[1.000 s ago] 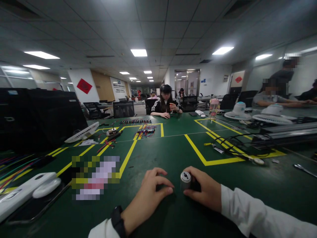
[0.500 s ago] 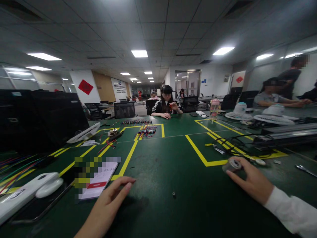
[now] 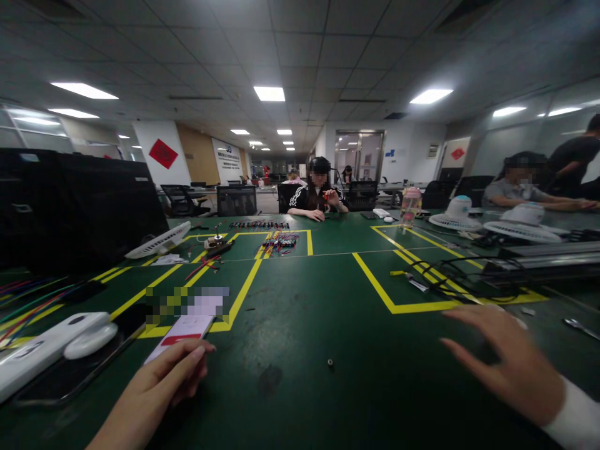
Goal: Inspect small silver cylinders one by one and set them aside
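Note:
My left hand [image 3: 164, 375] is at the near edge of a phone [image 3: 187, 328] with a lit screen, partly covering it. Thumb and forefinger are pressed together; whatever is between them, if anything, is too small to make out. Over the table's right side, my right hand [image 3: 509, 359] has thumb and fingers spread apart, and I see nothing held in it. The metal cylinder from the earlier frame does not show now. A small metal ring-like part [image 3: 330, 363] rests on the green table [image 3: 300, 312] between my hands.
At left lie a white device [image 3: 60, 337], a dark phone [image 3: 70, 381] and coloured wires. Wired parts [image 3: 280, 242] are further back. Black cables [image 3: 435, 281], metal rails [image 3: 553, 259], a wrench [image 3: 581, 328] and fans [image 3: 457, 215] occupy the right. A person [image 3: 319, 190] sits opposite.
My right hand has opened and moved right and nearer; the metal cylinder it held is out of sight. My left hand has moved left and nearer, now overlapping the lit phone's near end.

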A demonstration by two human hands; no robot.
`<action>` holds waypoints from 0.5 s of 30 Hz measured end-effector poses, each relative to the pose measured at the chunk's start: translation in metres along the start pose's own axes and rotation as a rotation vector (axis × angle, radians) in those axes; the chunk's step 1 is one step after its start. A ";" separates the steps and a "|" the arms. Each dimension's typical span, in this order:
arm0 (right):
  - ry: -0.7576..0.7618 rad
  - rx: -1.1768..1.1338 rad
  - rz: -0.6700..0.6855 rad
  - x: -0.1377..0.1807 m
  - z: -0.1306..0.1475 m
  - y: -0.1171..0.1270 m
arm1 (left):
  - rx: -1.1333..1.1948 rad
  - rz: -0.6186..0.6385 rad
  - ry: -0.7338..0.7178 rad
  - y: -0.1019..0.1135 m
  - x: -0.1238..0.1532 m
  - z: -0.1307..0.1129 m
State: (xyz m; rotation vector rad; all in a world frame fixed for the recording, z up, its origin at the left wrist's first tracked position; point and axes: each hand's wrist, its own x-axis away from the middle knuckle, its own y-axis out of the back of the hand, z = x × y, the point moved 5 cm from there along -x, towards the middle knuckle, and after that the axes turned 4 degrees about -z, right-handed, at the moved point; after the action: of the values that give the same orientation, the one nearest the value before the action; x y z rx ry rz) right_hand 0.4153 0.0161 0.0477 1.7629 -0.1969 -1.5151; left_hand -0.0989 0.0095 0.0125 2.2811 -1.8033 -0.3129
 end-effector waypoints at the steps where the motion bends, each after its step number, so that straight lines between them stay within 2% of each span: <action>1: -0.002 -0.127 0.060 -0.008 0.029 -0.014 | -0.007 0.006 0.004 0.000 0.000 0.000; 5: -0.048 -0.518 0.409 -0.032 0.124 -0.074 | -0.062 0.046 0.007 0.000 0.000 0.003; 8: -0.020 -0.589 0.502 -0.048 0.159 -0.095 | -0.103 0.065 -0.010 0.000 0.001 0.003; 11: -0.038 -0.583 0.476 -0.058 0.154 -0.092 | -0.114 0.069 -0.022 -0.002 0.003 0.000; 13: -0.074 -0.543 0.377 -0.061 0.128 -0.076 | -0.106 0.058 -0.027 -0.003 0.004 -0.001; 15: -0.088 -0.423 0.190 -0.059 0.086 -0.049 | -0.108 0.044 -0.029 -0.004 0.004 -0.003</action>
State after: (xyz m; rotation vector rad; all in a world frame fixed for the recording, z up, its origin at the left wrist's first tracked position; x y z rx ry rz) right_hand 0.3050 0.0443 0.0635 1.3078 -0.0768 -1.3793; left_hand -0.0938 0.0062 0.0138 2.1717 -1.8019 -0.4275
